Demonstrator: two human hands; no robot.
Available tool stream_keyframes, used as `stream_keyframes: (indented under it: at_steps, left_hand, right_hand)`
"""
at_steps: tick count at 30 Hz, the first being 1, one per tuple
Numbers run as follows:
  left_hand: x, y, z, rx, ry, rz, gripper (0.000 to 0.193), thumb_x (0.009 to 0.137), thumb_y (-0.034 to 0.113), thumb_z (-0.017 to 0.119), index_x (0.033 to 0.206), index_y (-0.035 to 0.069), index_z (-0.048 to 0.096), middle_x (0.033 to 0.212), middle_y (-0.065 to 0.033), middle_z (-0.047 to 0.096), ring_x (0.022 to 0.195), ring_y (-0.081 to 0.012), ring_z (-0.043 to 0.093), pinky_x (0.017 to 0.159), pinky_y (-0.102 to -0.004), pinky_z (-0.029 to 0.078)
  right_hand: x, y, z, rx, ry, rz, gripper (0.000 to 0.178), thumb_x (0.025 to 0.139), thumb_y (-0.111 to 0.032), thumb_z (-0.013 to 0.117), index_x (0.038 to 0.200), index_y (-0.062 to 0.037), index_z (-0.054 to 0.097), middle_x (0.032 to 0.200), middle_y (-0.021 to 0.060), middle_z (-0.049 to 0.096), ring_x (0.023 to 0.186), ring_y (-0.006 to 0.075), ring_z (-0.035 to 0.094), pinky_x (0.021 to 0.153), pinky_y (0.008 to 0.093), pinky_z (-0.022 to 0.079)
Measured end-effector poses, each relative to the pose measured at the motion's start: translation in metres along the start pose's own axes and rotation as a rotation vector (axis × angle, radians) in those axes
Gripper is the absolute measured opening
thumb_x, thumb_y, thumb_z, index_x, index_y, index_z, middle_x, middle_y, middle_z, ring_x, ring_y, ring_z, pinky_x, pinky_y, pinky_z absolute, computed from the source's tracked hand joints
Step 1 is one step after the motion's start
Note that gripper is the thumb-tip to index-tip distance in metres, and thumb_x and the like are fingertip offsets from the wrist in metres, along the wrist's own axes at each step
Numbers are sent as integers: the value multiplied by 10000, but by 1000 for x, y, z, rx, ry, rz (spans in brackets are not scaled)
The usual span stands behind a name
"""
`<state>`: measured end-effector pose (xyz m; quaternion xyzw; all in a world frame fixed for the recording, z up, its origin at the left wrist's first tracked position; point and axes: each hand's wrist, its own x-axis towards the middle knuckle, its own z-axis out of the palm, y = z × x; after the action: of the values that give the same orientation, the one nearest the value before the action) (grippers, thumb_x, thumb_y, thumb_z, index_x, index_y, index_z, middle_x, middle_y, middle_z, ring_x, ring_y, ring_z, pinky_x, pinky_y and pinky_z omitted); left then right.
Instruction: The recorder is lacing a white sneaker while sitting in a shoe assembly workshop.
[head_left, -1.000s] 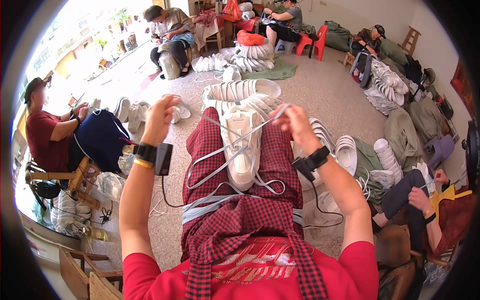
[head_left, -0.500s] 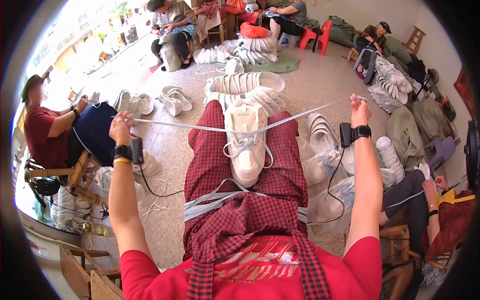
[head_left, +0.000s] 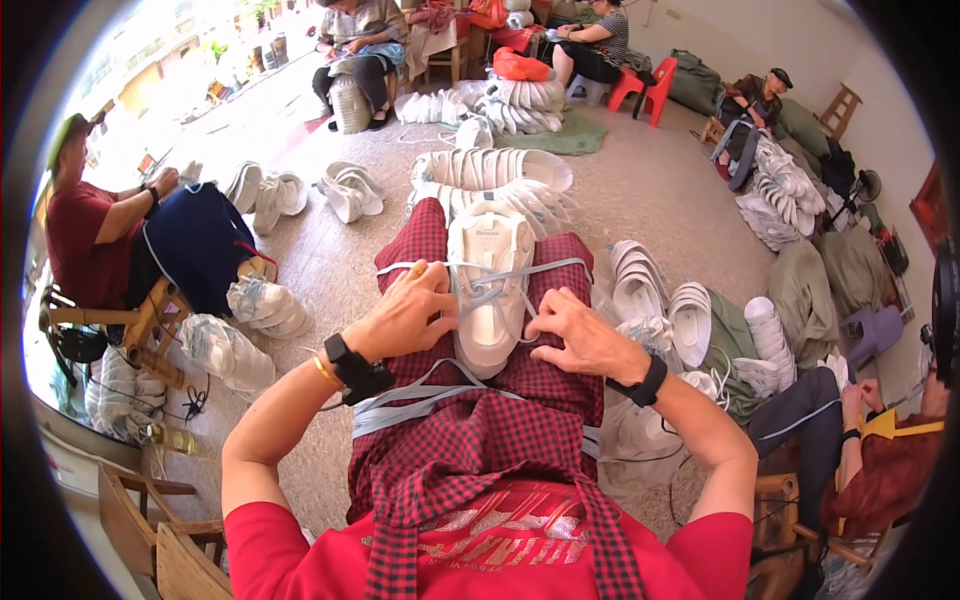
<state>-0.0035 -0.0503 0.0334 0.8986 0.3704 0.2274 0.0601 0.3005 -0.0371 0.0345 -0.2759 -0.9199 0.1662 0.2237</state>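
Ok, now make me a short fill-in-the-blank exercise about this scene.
1. The cream lace-up shoe has its rounded toe pointing ____ the camera wearer.
2. The thin yellow bracelet is on the wearer's ____ wrist.
3. The wearer's short-sleeved shirt with a shiny print is mainly ____.

Missing words: toward; left; red.

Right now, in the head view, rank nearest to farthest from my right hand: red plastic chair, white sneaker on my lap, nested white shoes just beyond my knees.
1. White sneaker, just left.
2. Nested white shoes, ahead, left.
3. Red plastic chair, far ahead, right.
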Motion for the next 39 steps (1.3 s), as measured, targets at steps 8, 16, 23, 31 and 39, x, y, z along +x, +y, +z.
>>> stream_keyframes:
  at_steps: [8, 16, 23, 31, 39]
  left_hand:
    - [27, -25, -20, -657, 6, -659, 458, 953, 423, 585, 831, -16, 633, 809, -40, 544, 690, -121, 551, 591, -265, 480]
    - [20, -41, -2, -563, 46, -486, 459, 965, 401, 568, 825, -31, 631, 847, -45, 545, 641, -103, 538, 540, -254, 456]
    - [24, -43, 0, -395, 91, -361, 322, 926, 321, 620, 852, 9, 651, 896, -49, 565, 706, -109, 529, 619, -263, 457]
    - [23, -35, -2, -408, 35, -375, 218, 825, 233, 713, 922, 43, 671, 948, -47, 572, 708, -119, 523, 652, -273, 464]
    - [24, -32, 2, -389, 97, -372, 198, 768, 153, 733, 912, 30, 677, 960, -64, 572, 688, -144, 557, 656, -287, 488]
  right_hand:
    - [13, 35, -33, 250, 38, 313, 292, 775, -80, 719, 1047, -46, 621, 907, 46, 570, 726, 128, 563, 647, 265, 468]
    - [37, 56, -11, -138, 194, -61, 151, 852, -159, 646, 929, -29, 639, 953, 123, 616, 970, 300, 575, 893, 381, 451]
    - [36, 59, -31, 107, 250, 124, 248, 945, -204, 572, 820, 9, 600, 629, 117, 555, 573, 225, 521, 583, 371, 430]
    - [13, 100, -55, -144, 459, 272, 268, 928, -264, 533, 842, -30, 632, 705, 192, 607, 664, 350, 624, 608, 415, 466]
    - [3, 113, -53, -180, 339, 417, 181, 876, -169, 575, 995, -92, 686, 979, 141, 635, 966, 319, 597, 892, 414, 479]
